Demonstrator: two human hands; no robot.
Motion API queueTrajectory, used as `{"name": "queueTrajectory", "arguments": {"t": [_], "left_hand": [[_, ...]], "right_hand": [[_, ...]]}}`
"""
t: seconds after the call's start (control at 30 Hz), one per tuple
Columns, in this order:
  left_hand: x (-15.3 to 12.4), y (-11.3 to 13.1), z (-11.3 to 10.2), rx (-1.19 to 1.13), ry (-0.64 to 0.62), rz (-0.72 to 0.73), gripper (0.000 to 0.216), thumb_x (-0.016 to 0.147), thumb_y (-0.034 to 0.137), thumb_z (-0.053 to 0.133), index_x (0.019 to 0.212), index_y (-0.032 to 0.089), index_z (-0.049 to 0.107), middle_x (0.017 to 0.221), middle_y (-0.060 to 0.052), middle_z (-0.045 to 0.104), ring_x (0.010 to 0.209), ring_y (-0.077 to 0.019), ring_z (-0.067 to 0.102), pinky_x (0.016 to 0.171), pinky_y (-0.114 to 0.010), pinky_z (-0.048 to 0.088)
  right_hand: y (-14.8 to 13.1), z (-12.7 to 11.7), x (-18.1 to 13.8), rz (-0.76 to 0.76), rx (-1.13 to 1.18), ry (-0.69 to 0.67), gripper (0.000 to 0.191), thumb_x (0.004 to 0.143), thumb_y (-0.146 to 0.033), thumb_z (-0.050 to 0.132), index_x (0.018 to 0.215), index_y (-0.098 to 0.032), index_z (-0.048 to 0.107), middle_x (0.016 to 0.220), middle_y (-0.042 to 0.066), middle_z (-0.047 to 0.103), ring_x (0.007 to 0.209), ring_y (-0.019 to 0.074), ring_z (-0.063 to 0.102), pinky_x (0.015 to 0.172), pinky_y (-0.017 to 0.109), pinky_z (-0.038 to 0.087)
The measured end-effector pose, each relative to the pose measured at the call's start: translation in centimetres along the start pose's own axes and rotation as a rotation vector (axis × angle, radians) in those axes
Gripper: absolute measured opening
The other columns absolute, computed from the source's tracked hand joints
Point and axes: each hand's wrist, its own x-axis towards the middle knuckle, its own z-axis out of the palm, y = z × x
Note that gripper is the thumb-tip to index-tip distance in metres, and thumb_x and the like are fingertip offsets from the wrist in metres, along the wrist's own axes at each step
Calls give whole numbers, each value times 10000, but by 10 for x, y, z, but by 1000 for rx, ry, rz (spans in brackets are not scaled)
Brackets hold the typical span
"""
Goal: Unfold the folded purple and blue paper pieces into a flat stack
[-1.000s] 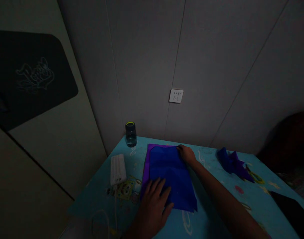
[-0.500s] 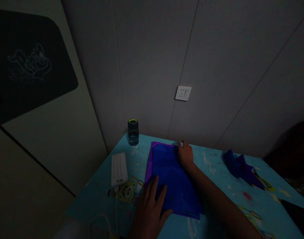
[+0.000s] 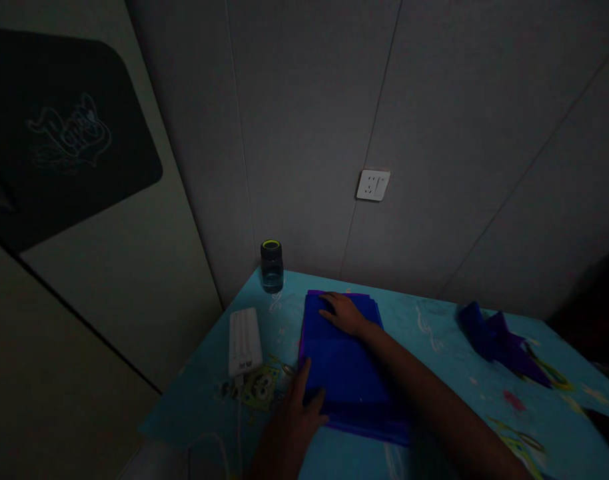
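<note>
A grey panelled wall [image 3: 434, 133] fills the upper part of the view. Below it, from 4 to 7 o'clock, runs a light blue table [image 3: 434, 333] printed with cartoons. A stack of dark blue paper sheets [image 3: 342, 370] lies flat on the table's left half, its long sides running away from the person.

The right hand [image 3: 345, 313] rests palm down on the stack's far end, fingers stretched out flat. The left hand [image 3: 297, 413] sits at the stack's 7 o'clock corner with the thumb raised along the edge. In the dim light I cannot tell whether it pinches the sheets.

From the stack:
- Crumpled blue paper [image 3: 494, 337] lies well apart at 3 o'clock.
- A white power bank [image 3: 244, 341] lies near at 9 o'clock.
- A small jar [image 3: 272, 265] stands at 11 o'clock.
- A white socket [image 3: 373, 185] sits on the wall at 12 o'clock.
</note>
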Motion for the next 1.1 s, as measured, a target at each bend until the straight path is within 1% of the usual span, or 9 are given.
{"name": "queueTrajectory", "arguments": {"t": [0.1, 0.27, 0.43, 0.57, 0.67, 0.77, 0.93, 1.0, 1.1], "left_hand": [[-5, 3, -3, 27, -12, -21, 508, 717, 112, 780, 1196, 232, 666, 1507, -174, 418, 1281, -340, 527, 972, -435, 540], [-12, 10, -16, -35, -6, -87, 494, 896, 349, 578, 1358, 179, 541, 1578, -144, 290, 1381, -342, 395, 1036, -483, 482], [-8, 10, -15, 54, 56, -97, 456, 936, 338, 495, 1317, 98, 568, 1432, -171, 519, 1340, -311, 464, 1041, -470, 480], [-3, 12, -13, 76, 94, -85, 413, 932, 274, 487, 1277, 75, 595, 1360, -187, 587, 1282, -292, 533, 1019, -439, 501], [-1, 14, -16, 75, 110, -88, 396, 928, 272, 484, 1249, 81, 618, 1327, -191, 613, 1261, -300, 552, 1004, -444, 508], [0, 14, -19, 58, 90, -81, 409, 923, 280, 492, 1247, 63, 616, 1324, -203, 611, 1265, -308, 547, 1016, -446, 495], [-1, 10, -18, 4, 66, -60, 418, 934, 274, 459, 1269, 68, 600, 1351, -189, 594, 1281, -292, 533, 1037, -441, 476], [-1, 9, -16, 2, 67, -52, 426, 936, 282, 453, 1271, 64, 598, 1352, -189, 593, 1268, -296, 545, 1030, -448, 483], [-2, 8, -13, 8, 83, -50, 419, 930, 286, 467, 1263, 76, 609, 1348, -185, 597, 1261, -301, 551, 1021, -458, 491]], "right_hand": [[-3, 4, 9, 47, -13, 9, 504, 954, -462, 474, 1386, -208, 525, 1439, 136, 509, 1330, 267, 457, 1093, 413, 342], [-10, 16, 8, 196, -46, 66, 488, 1011, -358, 333, 1408, -125, 493, 1496, 194, 418, 1379, 306, 386, 1124, 472, 276], [-14, 11, 6, 266, -49, 125, 468, 1007, -301, 326, 1393, -101, 499, 1508, 202, 394, 1397, 322, 349, 1147, 510, 218], [-25, 0, -1, 211, -29, 155, 506, 1020, -321, 281, 1455, -94, 406, 1523, 177, 385, 1421, 268, 322, 1179, 447, 202], [-39, -6, -27, 150, -14, 148, 560, 1010, -394, 331, 1492, -110, 339, 1563, 168, 311, 1450, 270, 263, 1180, 461, 208], [-57, -9, -76, 130, -4, 143, 625, 1001, -439, 355, 1529, -124, 247, 1612, 170, 146, 1487, 304, 116, 1174, 513, 188], [-83, -15, -151, 2, 51, -10, 564, 1005, -497, 316, 1515, -258, 304, 1598, 91, 247, 1474, 263, 198, 1184, 492, 176], [-84, -18, -154, -12, 72, -70, 553, 1011, -491, 292, 1519, -273, 292, 1605, 78, 223, 1476, 254, 189, 1188, 483, 163], [-70, -19, -129, 39, 72, -128, 563, 1002, -518, 293, 1513, -283, 305, 1605, 72, 222, 1468, 235, 222, 1187, 448, 172]]}}
